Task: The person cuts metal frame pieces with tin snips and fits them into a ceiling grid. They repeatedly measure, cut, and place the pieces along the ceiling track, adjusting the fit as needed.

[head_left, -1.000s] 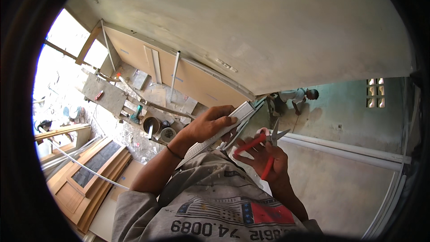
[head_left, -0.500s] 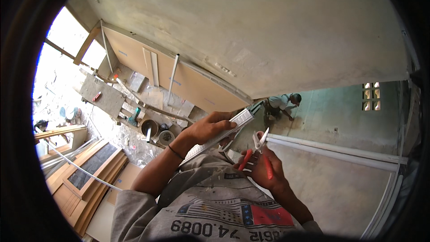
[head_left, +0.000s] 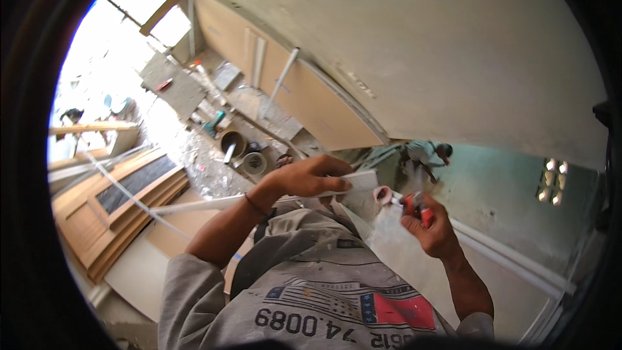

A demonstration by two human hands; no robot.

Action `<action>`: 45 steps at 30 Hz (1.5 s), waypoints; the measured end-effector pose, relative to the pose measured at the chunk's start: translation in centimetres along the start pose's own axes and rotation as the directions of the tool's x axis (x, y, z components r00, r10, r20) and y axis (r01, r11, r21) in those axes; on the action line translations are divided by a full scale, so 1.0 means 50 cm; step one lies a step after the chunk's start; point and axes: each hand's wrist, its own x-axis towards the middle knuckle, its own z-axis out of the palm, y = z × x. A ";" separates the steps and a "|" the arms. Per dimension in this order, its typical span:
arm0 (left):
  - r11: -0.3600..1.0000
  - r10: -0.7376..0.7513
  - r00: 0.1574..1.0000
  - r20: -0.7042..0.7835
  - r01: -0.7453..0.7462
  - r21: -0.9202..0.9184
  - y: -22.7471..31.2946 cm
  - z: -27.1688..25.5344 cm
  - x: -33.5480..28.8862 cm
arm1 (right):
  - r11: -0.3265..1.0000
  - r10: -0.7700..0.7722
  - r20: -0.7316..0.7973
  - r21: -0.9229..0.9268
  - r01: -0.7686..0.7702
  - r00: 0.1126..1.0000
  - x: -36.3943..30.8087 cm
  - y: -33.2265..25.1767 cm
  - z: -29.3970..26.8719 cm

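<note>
Fingers of the left hand [head_left: 311, 176] grip a white strip [head_left: 363, 181] near its right end; a loose hold could let it tip. Farther right, fingers of the right hand [head_left: 431, 228] curl around red-handled snips [head_left: 427, 218], blades too blurred to read, which could nick skin if the hands drifted together. The left forearm [head_left: 227, 230] slants in from near left, the right forearm [head_left: 468, 282] from near right, angled inward

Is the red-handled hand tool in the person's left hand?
No, the right hand grips the red-handled hand tool, while the left hand holds a white, straight-edged strip.
</note>
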 end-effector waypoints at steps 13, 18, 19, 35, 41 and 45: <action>0.894 -0.061 0.997 0.049 0.033 0.447 -0.005 0.066 -0.014 | 0.751 0.089 0.600 0.484 -0.449 0.795 0.163 0.094 0.100; 0.750 -0.116 0.989 0.088 0.029 0.661 -0.010 0.020 -0.044 | 0.661 0.058 0.579 0.588 -0.466 0.813 0.166 0.088 0.165; 0.718 -0.148 0.985 0.089 0.045 0.695 -0.016 0.008 -0.052 | 0.665 0.034 0.583 0.593 -0.454 0.812 0.175 0.091 0.183; 0.793 0.018 0.995 -0.098 0.046 0.607 -0.139 -0.051 -0.143 | 0.941 -0.316 0.290 0.215 0.261 0.903 0.212 0.172 0.334; 0.712 0.102 0.986 -0.135 0.023 0.702 -0.141 -0.044 -0.151 | 0.874 -0.101 0.286 0.484 -0.052 0.953 0.206 0.187 0.359; 0.790 0.014 0.993 -0.118 0.062 0.610 -0.173 -0.064 -0.143 | 0.829 -0.539 0.261 -0.008 0.560 0.801 0.218 0.201 0.353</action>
